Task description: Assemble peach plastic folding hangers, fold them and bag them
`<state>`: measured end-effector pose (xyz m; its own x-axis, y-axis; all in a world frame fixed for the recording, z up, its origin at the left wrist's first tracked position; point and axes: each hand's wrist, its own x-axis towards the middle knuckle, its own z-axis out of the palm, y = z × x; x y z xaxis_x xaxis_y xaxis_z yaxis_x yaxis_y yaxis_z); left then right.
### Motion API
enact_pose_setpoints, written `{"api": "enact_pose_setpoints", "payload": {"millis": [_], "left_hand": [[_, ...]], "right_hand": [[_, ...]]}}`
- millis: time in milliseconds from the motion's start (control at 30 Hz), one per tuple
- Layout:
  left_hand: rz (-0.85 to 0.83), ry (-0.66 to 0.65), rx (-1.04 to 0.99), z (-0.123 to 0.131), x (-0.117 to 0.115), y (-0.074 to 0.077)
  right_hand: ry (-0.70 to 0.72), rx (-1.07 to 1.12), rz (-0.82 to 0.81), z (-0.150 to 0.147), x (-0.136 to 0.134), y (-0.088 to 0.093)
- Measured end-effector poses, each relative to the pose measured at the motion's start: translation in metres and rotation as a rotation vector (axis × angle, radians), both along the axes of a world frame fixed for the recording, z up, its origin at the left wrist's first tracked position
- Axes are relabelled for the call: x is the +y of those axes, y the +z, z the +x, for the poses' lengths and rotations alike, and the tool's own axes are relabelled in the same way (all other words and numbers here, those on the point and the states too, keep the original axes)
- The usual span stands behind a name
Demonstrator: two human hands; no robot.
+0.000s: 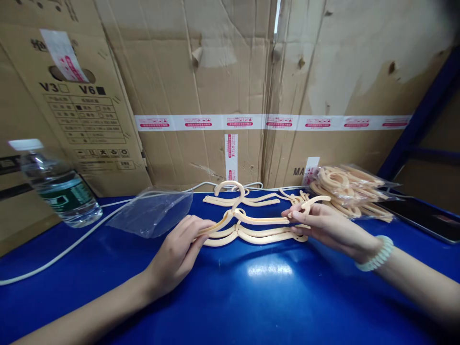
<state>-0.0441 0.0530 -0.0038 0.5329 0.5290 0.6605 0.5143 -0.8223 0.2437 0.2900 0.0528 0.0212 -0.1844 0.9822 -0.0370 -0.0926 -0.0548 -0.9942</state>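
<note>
A small stack of cream plastic hangers [251, 229] lies on the blue table [251, 297] between my hands. My left hand [179, 251] pinches the left ends of the stack, fingers closed on them. My right hand [323, 225], with a pale bead bracelet on the wrist, grips the right ends, and one hanger end sticks out above its fingers. The top hanger's hook [232, 188] curls upward at the middle. One more loose hanger [247, 201] lies flat just behind the stack.
A clear empty plastic bag [153, 213] lies left of the hangers. A bagged bundle of hangers [350, 189] rests at the right, beside a dark tablet [427, 218]. A water bottle [57, 184] stands far left. A white cable [72, 244] crosses the table. Cardboard boxes [230, 86] wall the back.
</note>
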Motion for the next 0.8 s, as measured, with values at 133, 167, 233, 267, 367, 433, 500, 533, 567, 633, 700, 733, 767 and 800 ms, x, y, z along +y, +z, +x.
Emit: {"api": "enact_pose_setpoints", "payload": {"millis": [133,167,233,267,367,433,500,533,567,633,700,733,767,800], "left_hand": [[0.002,-0.021,-0.002,-0.0006,-0.0006,-0.0007],[0.007,-0.024,0.000,-0.0005,-0.0005,-0.0008],[0.020,-0.032,0.004,-0.0001,-0.0001,-0.0008],[0.028,-0.037,0.006,0.0002,0.0000,-0.0008],[0.045,-0.047,0.004,0.0005,-0.0001,-0.0009],[0.051,-0.044,0.004,0.0003,-0.0005,-0.0010],[0.048,-0.036,0.011,-0.0001,-0.0011,-0.0009],[0.046,-0.035,0.016,-0.0003,-0.0015,-0.0008],[0.045,-0.037,0.020,-0.0005,-0.0019,-0.0007],[0.048,-0.046,0.023,-0.0006,-0.0026,-0.0002],[0.055,-0.058,0.020,-0.0003,-0.0028,0.0002],[0.054,-0.061,0.020,-0.0001,-0.0027,0.0004],[0.052,-0.063,0.019,0.0001,-0.0025,0.0005],[0.048,-0.064,0.020,0.0002,-0.0022,0.0005]], "right_hand": [[0.070,0.054,-0.085,0.0020,0.0010,0.0021],[0.088,0.061,-0.105,0.0020,0.0007,0.0030],[0.119,0.064,-0.155,0.0018,0.0000,0.0048],[0.129,0.065,-0.179,0.0015,-0.0003,0.0056],[0.144,0.067,-0.223,0.0005,-0.0012,0.0074],[0.159,0.075,-0.218,-0.0003,-0.0018,0.0082],[0.175,0.086,-0.206,-0.0009,-0.0025,0.0087],[0.181,0.090,-0.200,-0.0011,-0.0028,0.0089],[0.185,0.088,-0.198,-0.0011,-0.0029,0.0089],[0.191,0.071,-0.202,-0.0007,-0.0029,0.0086],[0.190,0.045,-0.207,-0.0002,-0.0025,0.0078],[0.186,0.033,-0.205,-0.0001,-0.0023,0.0074],[0.179,0.023,-0.197,-0.0001,-0.0021,0.0068],[0.172,0.015,-0.186,-0.0003,-0.0020,0.0061]]}}
